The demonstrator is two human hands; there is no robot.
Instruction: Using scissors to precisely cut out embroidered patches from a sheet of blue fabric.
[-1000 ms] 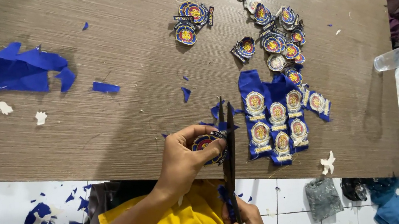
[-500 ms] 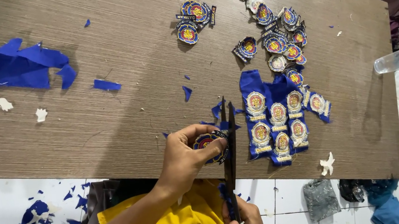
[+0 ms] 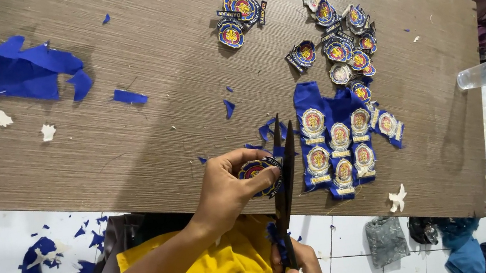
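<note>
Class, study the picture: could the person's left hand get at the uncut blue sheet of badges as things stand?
Probably not freely: the left hand pinches a badge, and the scissors stand between it and the sheet.

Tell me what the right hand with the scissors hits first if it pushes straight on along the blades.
Likely the round embroidered patch pinched by the left hand: the scissors in the right hand already meet its edge. Beyond lie blue scraps.

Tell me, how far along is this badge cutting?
Well under way, it seems. Done: a scatter of cut-out badges lies at the far side of the table, with blue scraps left over. In hand: the left hand holds one badge against the scissors in the right hand. Left: a blue sheet of about nine uncut badges.
</note>
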